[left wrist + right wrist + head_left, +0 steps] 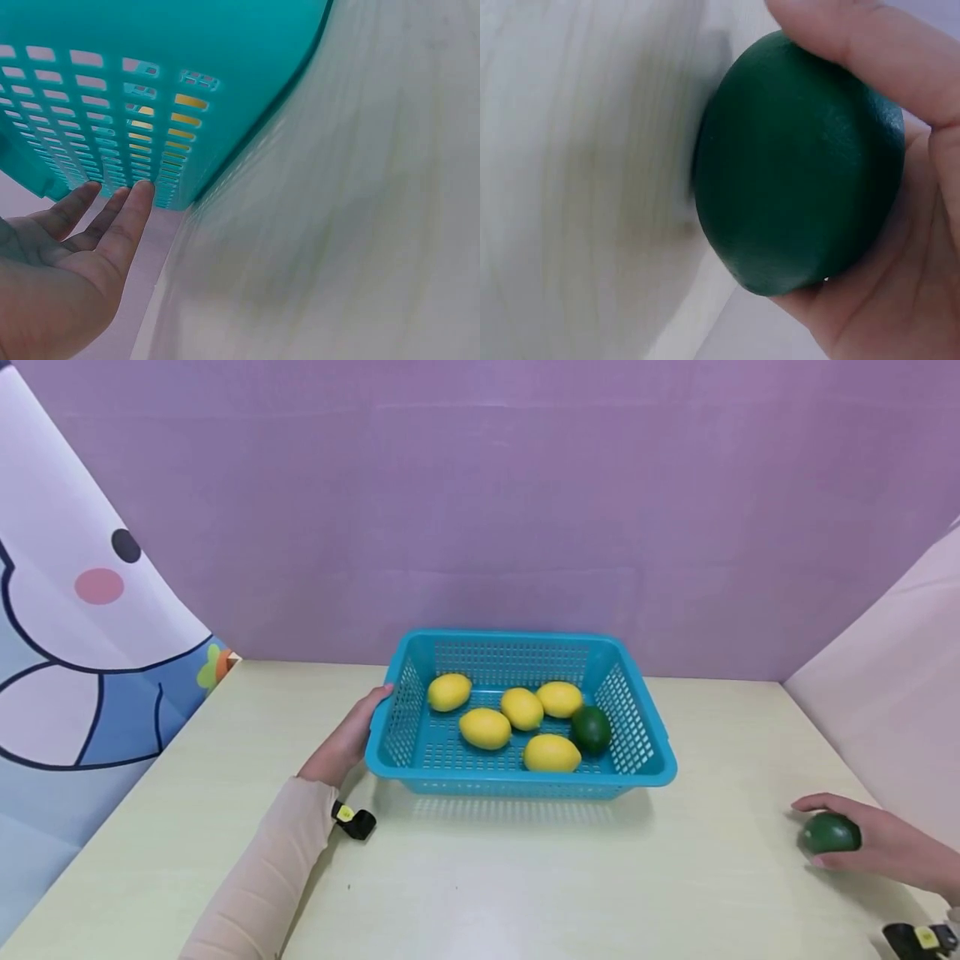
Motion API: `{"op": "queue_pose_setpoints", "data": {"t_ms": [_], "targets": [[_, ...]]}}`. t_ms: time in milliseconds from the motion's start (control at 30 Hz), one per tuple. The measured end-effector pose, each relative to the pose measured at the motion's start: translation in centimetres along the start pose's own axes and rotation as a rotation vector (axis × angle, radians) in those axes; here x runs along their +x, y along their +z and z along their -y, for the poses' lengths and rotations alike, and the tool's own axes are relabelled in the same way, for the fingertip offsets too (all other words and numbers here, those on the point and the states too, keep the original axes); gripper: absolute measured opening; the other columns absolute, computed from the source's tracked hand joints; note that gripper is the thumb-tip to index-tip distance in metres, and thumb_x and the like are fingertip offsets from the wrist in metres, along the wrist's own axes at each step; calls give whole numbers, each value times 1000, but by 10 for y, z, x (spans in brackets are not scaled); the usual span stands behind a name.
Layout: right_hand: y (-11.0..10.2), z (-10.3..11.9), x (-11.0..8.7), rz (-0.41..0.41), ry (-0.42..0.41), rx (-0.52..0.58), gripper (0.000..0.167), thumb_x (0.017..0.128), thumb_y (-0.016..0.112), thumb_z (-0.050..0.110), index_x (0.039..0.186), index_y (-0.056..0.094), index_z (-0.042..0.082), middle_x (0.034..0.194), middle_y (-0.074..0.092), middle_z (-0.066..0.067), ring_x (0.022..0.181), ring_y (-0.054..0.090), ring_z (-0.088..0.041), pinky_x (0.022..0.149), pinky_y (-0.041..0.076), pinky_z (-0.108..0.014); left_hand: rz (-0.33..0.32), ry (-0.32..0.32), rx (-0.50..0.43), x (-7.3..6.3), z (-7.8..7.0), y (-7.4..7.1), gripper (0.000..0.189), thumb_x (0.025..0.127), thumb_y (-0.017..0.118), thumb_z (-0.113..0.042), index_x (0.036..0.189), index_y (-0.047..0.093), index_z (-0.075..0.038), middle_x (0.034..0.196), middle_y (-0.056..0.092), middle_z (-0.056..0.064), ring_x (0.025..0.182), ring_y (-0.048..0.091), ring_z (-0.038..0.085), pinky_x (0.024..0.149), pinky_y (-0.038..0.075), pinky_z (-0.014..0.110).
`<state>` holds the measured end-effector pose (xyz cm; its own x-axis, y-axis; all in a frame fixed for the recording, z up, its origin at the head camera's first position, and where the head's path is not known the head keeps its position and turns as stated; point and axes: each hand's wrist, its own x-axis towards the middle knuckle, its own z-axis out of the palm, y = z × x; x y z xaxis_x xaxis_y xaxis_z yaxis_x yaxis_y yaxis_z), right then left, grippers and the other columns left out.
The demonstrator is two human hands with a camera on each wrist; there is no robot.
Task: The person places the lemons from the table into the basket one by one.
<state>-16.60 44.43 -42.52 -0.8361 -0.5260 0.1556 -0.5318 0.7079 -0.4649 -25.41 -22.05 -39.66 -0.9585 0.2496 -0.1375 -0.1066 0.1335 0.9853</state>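
Note:
In the head view, a blue plastic basket stands mid-table, holding several yellow lemons and one dark green lime at its right end. My left hand holds the basket's left rim. Seen from the left wrist, its fingertips touch the perforated outer wall; the thumb is hidden there. Far to the right, my right hand grips a second dark green lime low at the table. That lime fills much of the right wrist view, with fingers and palm curled round it.
A pale wooden table lies under everything. Behind it rises a purple cloth wall. A cartoon-printed panel borders the left side, and a pale panel borders the right.

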Motion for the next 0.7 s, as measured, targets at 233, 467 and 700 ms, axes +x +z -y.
{"op": "queue_pose_setpoints", "data": {"t_ms": [233,467,700], "targets": [[-2,-2,2,11,-8,-10,50,65,83,6,109,61,17,106,51,34,91,45,16,63,38,-8,3,11,-7,0,0,-1,74,96,25,-58,153,6,-16,149,26,23,129,37,45,99,39,56],[-3,0,3,22,-5,-55,45,65,84,9,104,62,19,101,53,30,86,47,13,60,40,-13,0,9,-6,1,0,0,73,96,26,-58,153,6,-17,149,26,22,130,36,44,100,38,57],[-3,3,7,47,-38,-81,46,65,84,9,103,61,21,100,53,30,86,46,13,58,40,-14,-1,7,-8,0,-1,1,73,96,26,-57,153,6,-16,149,26,22,131,35,44,101,37,57]]}}
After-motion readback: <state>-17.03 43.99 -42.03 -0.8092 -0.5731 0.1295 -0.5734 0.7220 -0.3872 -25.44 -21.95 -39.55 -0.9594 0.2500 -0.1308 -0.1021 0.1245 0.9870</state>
